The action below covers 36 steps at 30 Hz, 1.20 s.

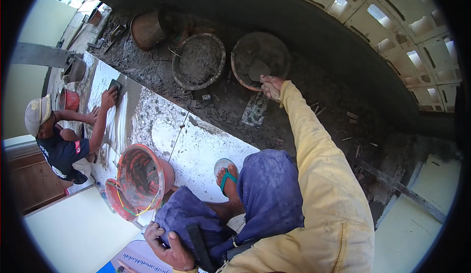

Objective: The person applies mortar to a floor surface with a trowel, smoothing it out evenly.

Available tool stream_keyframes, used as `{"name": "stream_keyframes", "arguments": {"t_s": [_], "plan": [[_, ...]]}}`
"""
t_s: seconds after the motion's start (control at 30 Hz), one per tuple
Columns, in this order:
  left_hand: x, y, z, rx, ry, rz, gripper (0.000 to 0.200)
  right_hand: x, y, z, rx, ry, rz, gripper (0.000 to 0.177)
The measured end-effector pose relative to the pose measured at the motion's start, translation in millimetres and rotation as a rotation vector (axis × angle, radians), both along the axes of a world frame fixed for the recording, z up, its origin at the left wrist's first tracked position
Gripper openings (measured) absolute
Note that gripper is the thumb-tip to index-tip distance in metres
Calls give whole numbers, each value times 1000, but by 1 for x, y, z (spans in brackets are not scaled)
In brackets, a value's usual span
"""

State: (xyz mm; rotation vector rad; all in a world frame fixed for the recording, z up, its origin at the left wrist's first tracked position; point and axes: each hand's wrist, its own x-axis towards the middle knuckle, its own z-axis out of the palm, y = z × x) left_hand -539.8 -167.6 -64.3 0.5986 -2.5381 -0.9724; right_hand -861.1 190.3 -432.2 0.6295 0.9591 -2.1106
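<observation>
My right hand (273, 86) is closed round the handle of a trowel (258, 70), whose blade lies over the dark mortar inside a round tub (234, 69). My left hand (169, 247) rests against my bent knee in blue trousers (189, 209), fingers apart and holding nothing. Left of the first tub stands a second one (200, 61) filled with grey mortar, with a thin wire handle. An orange-red bucket (167, 175) with mortar inside stands on the white tiles near my left knee, beside another red container (112, 197).
A co-worker (64, 138) in a cap crouches at the left, one hand on a dark float (115, 84) against the tiles. An empty-looking bucket (147, 30) leans at the top. Rubble covers the ground beside a pierced block wall (392, 28). A long bar (402, 189) lies right.
</observation>
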Motion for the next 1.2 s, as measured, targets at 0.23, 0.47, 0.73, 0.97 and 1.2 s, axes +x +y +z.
{"name": "stream_keyframes", "arguments": {"t_s": [0.23,0.47,0.73,0.97,1.2], "plan": [[4,0,0,96,-12,30,36,28,-18,5,24,70,-175,33],[-1,1,18,-36,-156,-14,34,-18,-61,43,-18,0,-380,22],[4,-2,3,17,-55,6,34,-31,-58,11,-245,-30,-415,17],[9,-5,0,130,-18,61,34,1,-63,-7,-277,28,-361,23],[8,-10,-8,147,66,45,36,-41,-82,-12,-76,-37,-547,21]]}}
